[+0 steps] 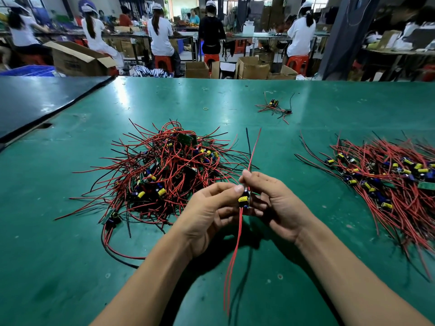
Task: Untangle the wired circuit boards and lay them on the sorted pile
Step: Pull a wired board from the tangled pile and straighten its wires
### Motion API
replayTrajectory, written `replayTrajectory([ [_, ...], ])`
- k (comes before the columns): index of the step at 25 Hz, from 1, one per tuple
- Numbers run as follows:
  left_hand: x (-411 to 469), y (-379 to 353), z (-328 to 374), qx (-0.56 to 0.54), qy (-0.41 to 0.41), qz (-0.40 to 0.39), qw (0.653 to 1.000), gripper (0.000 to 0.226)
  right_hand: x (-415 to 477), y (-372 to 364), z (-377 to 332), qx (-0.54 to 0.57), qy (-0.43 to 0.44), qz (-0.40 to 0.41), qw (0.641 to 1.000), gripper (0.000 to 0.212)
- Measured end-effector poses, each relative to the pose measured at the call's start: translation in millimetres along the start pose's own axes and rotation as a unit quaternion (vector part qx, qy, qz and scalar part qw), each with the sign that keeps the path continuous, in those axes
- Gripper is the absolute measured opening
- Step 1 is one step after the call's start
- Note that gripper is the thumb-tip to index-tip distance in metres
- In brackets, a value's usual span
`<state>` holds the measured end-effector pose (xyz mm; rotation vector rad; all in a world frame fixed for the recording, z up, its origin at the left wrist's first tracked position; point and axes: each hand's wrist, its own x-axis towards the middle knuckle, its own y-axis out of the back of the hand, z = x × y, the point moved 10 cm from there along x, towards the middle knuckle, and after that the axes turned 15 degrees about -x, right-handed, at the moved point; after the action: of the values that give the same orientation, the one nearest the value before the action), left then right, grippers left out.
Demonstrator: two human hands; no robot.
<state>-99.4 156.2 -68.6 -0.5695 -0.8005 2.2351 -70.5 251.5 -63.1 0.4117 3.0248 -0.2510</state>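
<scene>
The circuit board [244, 200] is mostly hidden by fingertips: left hand [207, 208] and right hand [275, 203] both pinch it above the green table [70, 267], its red wires dangling. The sorted pile [388, 180] runs off the right edge; the tangled heap [164, 175] lies left

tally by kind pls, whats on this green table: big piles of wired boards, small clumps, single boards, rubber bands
big piles of wired boards: 2 (tangled pile, sorted pile)
small far clump: 1
single wired board, held up: 1
rubber band: 1
total: 5
</scene>
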Motion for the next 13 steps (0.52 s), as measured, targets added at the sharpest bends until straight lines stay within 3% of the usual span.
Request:
replayTrajectory([
  [5,-0.1,5.4,4.8,0.106,-0.028,0.02,0.994,0.014,-3.6,25.8,-11.8,-0.134,0.043,0.133,0.981,0.013],
  [9,1.1,3.4,0.2,0.171,-0.03,0.029,0.984,0.012,-7.4,35.4,-21.8,-0.178,0.065,0.18,0.965,0.029],
  [13,1.7,6.0,2.2,0.193,-0.051,0.047,0.979,0.01,-10.7,41.9,-29.6,-0.299,0.074,0.212,0.927,0.043],
])
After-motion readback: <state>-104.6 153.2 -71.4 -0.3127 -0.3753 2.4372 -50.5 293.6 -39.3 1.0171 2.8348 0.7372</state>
